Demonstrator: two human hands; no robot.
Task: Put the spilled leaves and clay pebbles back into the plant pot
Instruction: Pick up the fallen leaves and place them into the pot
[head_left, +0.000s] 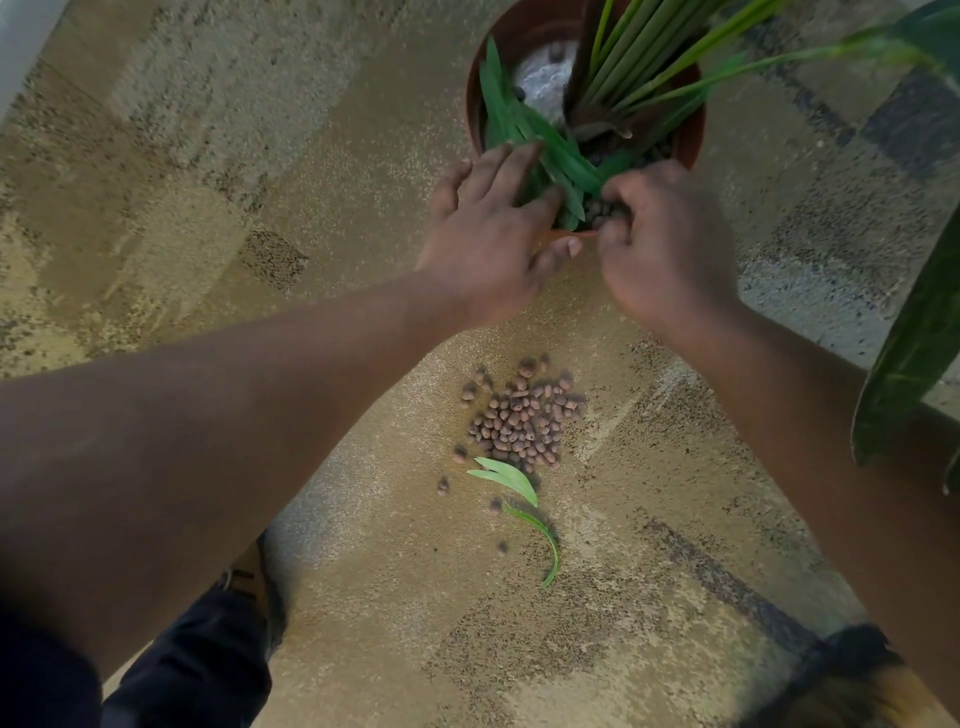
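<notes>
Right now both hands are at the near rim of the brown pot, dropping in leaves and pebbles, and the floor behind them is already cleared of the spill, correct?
Not cleared. The head view shows a pile of clay pebbles and two leaves on the floor. The rest holds: left hand and right hand are at the pot's near rim.

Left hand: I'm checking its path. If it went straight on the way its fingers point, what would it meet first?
Likely the long green leaves that the left hand already touches inside the round brown plant pot; depth is unclear.
</notes>
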